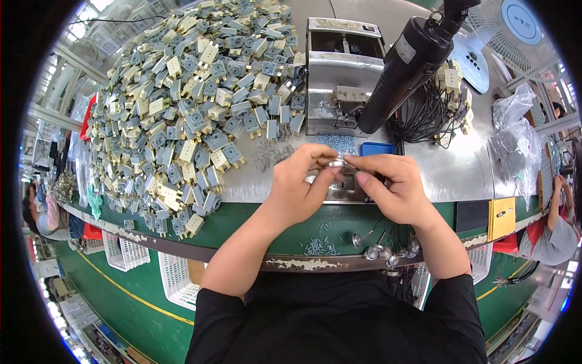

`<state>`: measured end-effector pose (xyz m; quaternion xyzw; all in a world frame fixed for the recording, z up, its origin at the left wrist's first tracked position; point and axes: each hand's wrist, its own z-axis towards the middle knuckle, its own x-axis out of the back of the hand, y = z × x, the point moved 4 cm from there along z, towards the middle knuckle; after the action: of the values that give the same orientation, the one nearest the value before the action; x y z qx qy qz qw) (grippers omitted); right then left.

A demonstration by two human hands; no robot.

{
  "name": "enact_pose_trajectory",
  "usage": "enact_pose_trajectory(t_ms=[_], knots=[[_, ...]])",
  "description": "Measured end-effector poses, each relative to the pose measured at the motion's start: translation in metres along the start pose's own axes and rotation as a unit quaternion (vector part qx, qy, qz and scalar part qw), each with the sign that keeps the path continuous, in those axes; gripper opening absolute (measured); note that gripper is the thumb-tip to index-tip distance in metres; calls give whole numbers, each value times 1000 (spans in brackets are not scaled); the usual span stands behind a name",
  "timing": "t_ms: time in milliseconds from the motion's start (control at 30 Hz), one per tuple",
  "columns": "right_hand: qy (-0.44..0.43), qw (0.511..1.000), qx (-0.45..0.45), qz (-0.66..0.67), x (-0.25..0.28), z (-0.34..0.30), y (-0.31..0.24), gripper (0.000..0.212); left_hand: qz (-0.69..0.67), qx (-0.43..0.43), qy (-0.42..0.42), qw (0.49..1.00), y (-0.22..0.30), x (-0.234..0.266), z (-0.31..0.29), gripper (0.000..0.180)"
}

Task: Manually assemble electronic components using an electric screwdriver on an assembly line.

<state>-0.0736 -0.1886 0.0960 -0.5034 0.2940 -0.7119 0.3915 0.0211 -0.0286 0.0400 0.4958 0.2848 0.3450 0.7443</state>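
A small shiny round metal part point(337, 163) sits between the fingertips of both my hands, above the bench edge. My left hand point(298, 185) pinches it from the left, thumb and forefinger closed on its rim. From the other side, the fingers of my right hand point(391, 184) are closed on it too. Just under the hands is a metal fixture point(344, 189), partly hidden by them. Behind them lie many small bluish screws point(336, 144) and a blue tray point(377, 148). Small wire-like metal pieces point(267, 155) lie left of my left hand.
A large heap of grey and cream plug-like housings point(200, 91) covers the left side. A metal machine point(339, 79) stands behind my hands, beside a black cylindrical tool point(403, 67). Round metal parts on wires point(382, 250) and loose screws point(319, 247) lie along the front edge.
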Motion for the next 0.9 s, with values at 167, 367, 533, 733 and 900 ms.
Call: enact_pose_trajectory(t_ms=[167, 367, 533, 733, 900], knots=[[5, 1000, -5, 22, 8, -2, 0, 26, -38, 125, -291, 948, 2, 6, 4, 32], [-88, 992, 9, 91, 12, -2, 1, 30, -393, 363, -263, 803, -17, -9, -21, 42], [-100, 992, -1, 75, 13, 4, -5, 34, -306, 263, -119, 907, -10, -7, -19, 19], [-19, 999, 13, 43, 0, 1, 6, 35, -49, 26, -30, 998, 5, -12, -16, 13], [-45, 998, 13, 38, 7, 2, 3, 32, -194, 89, -72, 974, -4, -11, -14, 15]])
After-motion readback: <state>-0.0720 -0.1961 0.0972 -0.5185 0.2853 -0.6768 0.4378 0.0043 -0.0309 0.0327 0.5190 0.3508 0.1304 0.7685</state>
